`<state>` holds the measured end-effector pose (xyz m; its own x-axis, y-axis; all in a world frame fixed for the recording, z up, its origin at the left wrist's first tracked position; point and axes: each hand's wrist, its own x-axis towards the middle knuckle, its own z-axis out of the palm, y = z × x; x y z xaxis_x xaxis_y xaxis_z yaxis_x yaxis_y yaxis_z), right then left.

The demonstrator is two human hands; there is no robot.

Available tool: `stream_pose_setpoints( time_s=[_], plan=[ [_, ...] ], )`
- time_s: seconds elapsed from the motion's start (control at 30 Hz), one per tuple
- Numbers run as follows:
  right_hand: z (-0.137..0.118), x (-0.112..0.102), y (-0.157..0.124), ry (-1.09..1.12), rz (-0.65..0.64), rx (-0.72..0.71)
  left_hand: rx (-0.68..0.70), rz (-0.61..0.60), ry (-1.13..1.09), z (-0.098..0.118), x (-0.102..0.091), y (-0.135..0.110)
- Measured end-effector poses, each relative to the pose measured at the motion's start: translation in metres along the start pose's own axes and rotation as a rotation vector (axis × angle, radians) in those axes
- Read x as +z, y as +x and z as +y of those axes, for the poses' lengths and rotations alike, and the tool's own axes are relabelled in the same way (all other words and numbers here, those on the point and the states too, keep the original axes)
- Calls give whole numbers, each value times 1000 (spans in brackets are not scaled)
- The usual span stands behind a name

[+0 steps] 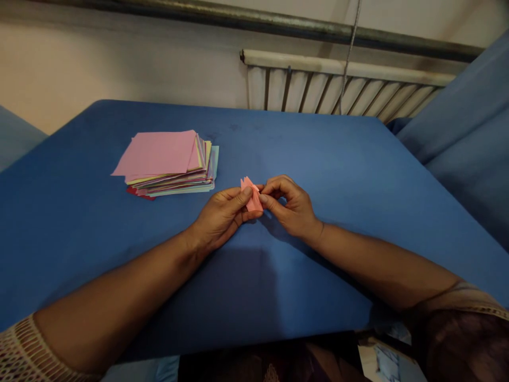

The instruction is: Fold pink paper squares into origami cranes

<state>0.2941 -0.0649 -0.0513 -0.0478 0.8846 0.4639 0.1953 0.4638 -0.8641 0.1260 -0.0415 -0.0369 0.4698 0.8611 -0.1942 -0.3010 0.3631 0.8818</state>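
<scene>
A small folded piece of pink paper (254, 201) with pointed tips is held up between my two hands, above the blue table. My left hand (222, 215) is closed on it, with the thumb pressed on its front and the fingers behind and under it. Thumb and index finger of my right hand (291, 206) pinch the paper's right edge. Part of the folds is hidden behind my fingertips.
A stack of coloured paper sheets (159, 154), pink on top, lies on the blue table (318, 159) left of my hands. Behind the table are a radiator (318, 87) and a pipe (222, 17). Blue cloth (469, 138) hangs at the right.
</scene>
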Motion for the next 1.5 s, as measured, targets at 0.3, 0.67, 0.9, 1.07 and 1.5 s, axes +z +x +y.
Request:
stream_pose_setpoints(
  time_s=[0.3,0.67,0.9,1.07,1.5],
  plan=[
    [7,2,0,46,5,60,4,-7,-2,-1,-1,0],
    [-1,1,0,-102,22,-31,74,101,190,-7,-1,0],
    [-7,6,1,283,10,376,226,111,441,-3,-5,2],
    [-13,0,3,529,-49,572,297,126,529,5,2,-2],
    [-20,-3,7,663,-101,797,410,65,710,-1,-9,-1]
  ],
)
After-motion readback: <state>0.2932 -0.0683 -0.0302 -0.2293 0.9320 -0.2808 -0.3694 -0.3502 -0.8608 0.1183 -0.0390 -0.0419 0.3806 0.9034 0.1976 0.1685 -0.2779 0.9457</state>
